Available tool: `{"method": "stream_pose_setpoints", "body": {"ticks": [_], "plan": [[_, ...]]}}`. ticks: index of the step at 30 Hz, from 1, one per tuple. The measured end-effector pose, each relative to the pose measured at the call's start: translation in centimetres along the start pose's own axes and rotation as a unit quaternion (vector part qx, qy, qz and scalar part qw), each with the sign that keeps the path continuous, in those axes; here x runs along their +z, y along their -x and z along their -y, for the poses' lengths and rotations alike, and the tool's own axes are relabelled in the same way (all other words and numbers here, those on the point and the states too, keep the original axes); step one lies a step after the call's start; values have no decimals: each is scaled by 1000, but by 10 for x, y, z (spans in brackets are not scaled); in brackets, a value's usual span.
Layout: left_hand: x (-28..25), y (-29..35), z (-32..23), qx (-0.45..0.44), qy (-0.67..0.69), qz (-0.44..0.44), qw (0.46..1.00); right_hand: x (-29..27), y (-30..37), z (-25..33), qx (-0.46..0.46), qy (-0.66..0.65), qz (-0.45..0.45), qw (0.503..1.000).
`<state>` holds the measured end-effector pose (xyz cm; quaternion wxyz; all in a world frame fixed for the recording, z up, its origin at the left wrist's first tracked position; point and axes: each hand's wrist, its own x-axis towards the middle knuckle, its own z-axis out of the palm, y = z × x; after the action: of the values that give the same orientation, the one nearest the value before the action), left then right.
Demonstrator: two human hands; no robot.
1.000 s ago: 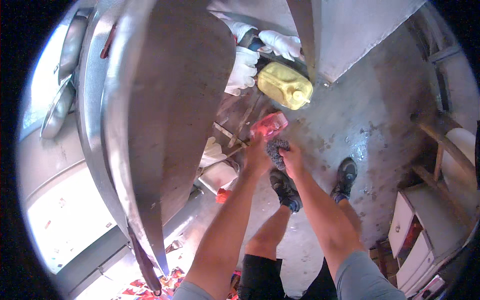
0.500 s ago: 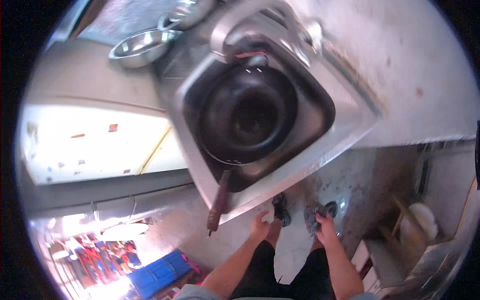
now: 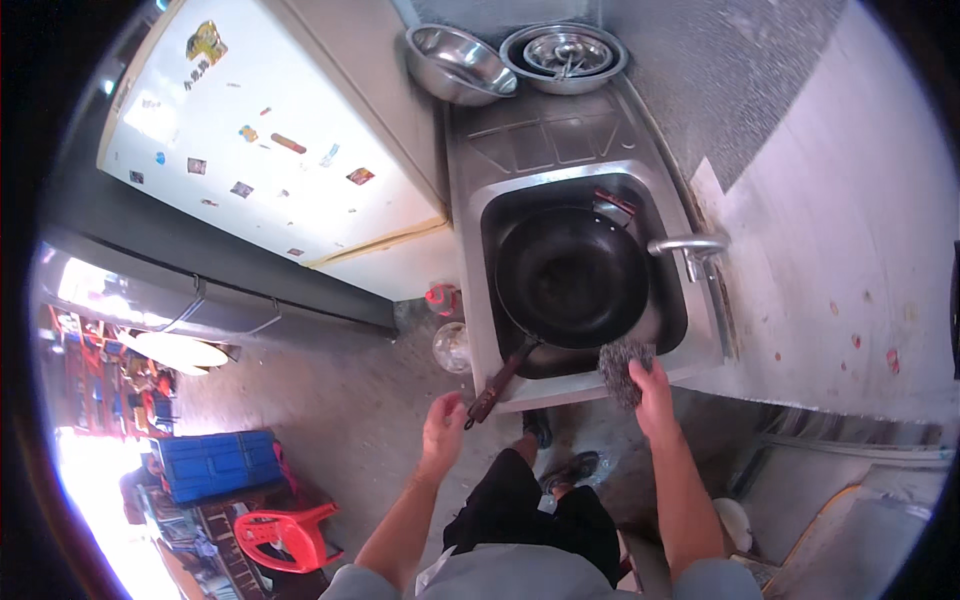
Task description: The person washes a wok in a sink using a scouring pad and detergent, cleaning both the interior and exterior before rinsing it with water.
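Observation:
A black wok lies in the steel sink basin, its inside facing up. Its brown handle runs out over the sink's front left edge. Close beside the end of that handle is my left hand, apart from it, fingers loosely parted and holding nothing. My right hand grips a grey, wiry scouring pad at the front edge of the sink. A curved faucet reaches over the basin from the right. Behind the wok, a small red-edged item is partly hidden.
On the drainboard stand a steel bowl and a stack of steel basins. A white refrigerator with stickers is at the left. On the floor are a red bottle, a red plastic chair and a blue case.
My view has turned and steadied, so the sink now stands more upright and further right. Both hands have come up to the sink's front edge, the right one with the scouring pad.

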<state>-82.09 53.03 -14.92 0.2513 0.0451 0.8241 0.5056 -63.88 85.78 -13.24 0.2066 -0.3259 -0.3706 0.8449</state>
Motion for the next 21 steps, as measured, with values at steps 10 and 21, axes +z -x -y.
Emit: {"method": "stream_pose_setpoints", "body": {"ticks": [10,21], "plan": [[43,-13,-38,164,-215,45,962,29,-156,-33,-143,620,-17,771],[51,-25,-49,154,-217,20,964,-9,-216,-65,-82,805,147,569]]}}
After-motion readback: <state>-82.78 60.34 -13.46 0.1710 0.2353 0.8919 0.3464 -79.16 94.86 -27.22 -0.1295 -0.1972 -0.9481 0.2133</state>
